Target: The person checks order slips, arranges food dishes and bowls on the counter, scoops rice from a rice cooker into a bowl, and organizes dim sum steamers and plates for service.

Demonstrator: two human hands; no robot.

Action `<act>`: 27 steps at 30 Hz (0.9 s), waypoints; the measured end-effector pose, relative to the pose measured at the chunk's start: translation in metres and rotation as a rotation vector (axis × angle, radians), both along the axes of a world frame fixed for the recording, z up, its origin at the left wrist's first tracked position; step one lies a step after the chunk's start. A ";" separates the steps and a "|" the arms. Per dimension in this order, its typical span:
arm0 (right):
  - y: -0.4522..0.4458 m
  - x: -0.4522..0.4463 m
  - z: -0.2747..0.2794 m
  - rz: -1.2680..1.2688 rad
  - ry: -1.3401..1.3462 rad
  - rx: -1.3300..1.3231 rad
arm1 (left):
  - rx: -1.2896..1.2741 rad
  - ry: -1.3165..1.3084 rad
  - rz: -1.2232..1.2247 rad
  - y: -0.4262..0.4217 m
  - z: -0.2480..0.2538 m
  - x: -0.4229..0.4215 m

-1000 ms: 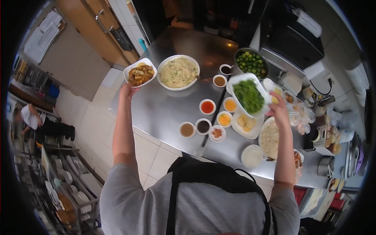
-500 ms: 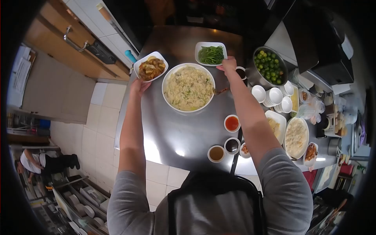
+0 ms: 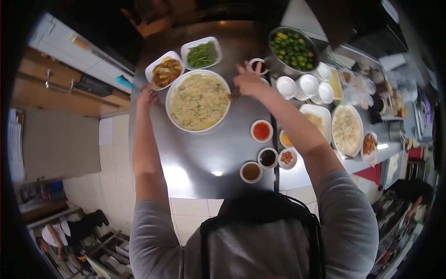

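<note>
My left hand (image 3: 147, 95) is just below the white dish of brown stew (image 3: 166, 73), at its lower left; whether the fingers touch it cannot be made out. Beside that dish stands a white dish of green vegetables (image 3: 201, 54), with no hand on it. A large round bowl of rice (image 3: 199, 100) sits below both. To the right of this bowl my right hand (image 3: 248, 80) hovers with fingers spread and nothing in them, near a small cup of dark sauce (image 3: 258, 66). Lower down are cups of red sauce (image 3: 261, 131), black sauce (image 3: 267, 158) and brown sauce (image 3: 251, 172).
A metal pot of green fruits (image 3: 292, 50) stands at the back right, above stacked white cups (image 3: 307, 86). An oval dish of pale food (image 3: 347, 130) and a cup of reddish bits (image 3: 287, 158) are on the right. Another person (image 3: 60, 234) is at the far lower left.
The dish of greens, held by my right hand before, now rests beside the stew dish. My right hand has let go and moved away from it. The camera view has shifted.
</note>
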State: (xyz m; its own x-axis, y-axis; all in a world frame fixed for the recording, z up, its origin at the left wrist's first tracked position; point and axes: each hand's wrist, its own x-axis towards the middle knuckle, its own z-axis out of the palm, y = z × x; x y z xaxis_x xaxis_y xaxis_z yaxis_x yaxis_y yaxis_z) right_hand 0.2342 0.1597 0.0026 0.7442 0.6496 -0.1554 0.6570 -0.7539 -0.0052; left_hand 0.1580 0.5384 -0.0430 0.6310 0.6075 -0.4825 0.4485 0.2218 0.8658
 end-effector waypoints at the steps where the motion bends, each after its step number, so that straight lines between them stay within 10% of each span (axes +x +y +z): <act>1: -0.008 -0.009 -0.022 0.057 -0.113 0.066 | -0.008 -0.032 0.018 0.006 -0.006 -0.002; 11: -0.108 -0.071 0.051 0.105 -0.325 0.219 | 0.192 -0.222 0.084 -0.040 0.043 -0.119; 22: -0.323 -0.057 0.066 -0.175 -0.215 -0.010 | 0.250 -0.352 0.104 -0.280 0.111 -0.206; 27: -0.386 -0.060 0.056 0.001 -0.303 0.577 | 0.226 -0.421 0.021 -0.413 0.127 -0.205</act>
State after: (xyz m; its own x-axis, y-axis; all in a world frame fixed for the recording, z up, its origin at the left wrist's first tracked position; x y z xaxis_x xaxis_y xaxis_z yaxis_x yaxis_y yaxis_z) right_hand 0.1747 -0.2264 0.0585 0.6993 0.5666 0.4358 0.6939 -0.6846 -0.2233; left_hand -0.0465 0.1259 0.0841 0.7298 0.6823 -0.0424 0.0462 0.0127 0.9989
